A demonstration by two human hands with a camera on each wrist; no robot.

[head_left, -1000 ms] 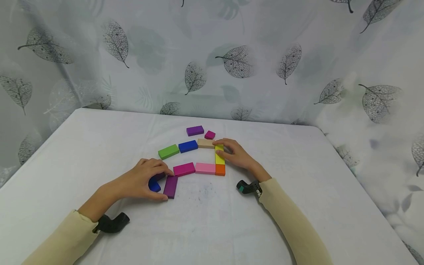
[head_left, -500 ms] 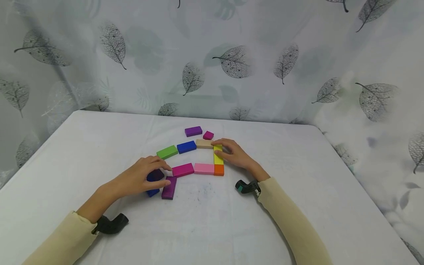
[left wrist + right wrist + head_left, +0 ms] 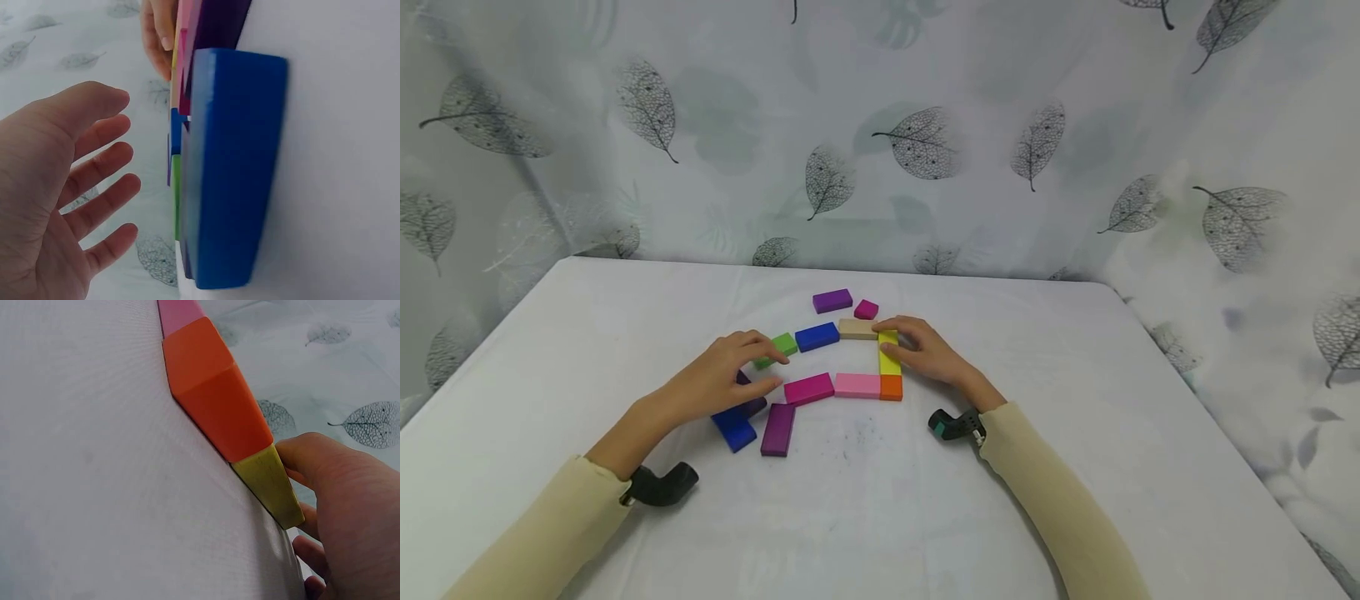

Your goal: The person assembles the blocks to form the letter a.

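Observation:
My left hand [image 3: 718, 379] is raised over the left end of a ring of coloured blocks, its loosely bent fingers holding nothing. Beneath it lie a blue block [image 3: 735, 430] and a partly hidden dark purple block [image 3: 756, 406]; a purple block [image 3: 778, 430] is to their right. Behind the fingertips sits a green block [image 3: 786, 343]. My right hand [image 3: 928, 350] has thumb and fingers bent around a yellow block [image 3: 890, 360], the index fingertip reaching the tan block [image 3: 856, 329]. An orange block [image 3: 219, 406] meets the yellow one's near end.
Magenta [image 3: 808, 389] and pink [image 3: 857, 386] blocks make the near row. Another blue block [image 3: 817, 337] lies in the far row. Behind it are a violet block [image 3: 832, 301] and a small magenta block [image 3: 866, 310]. A leaf-patterned curtain [image 3: 730, 167] hangs behind the white table [image 3: 880, 517].
My left hand has come off the purple block and lifted up and away, uncovering more of the blue and dark purple blocks. The right hand stays at the yellow block.

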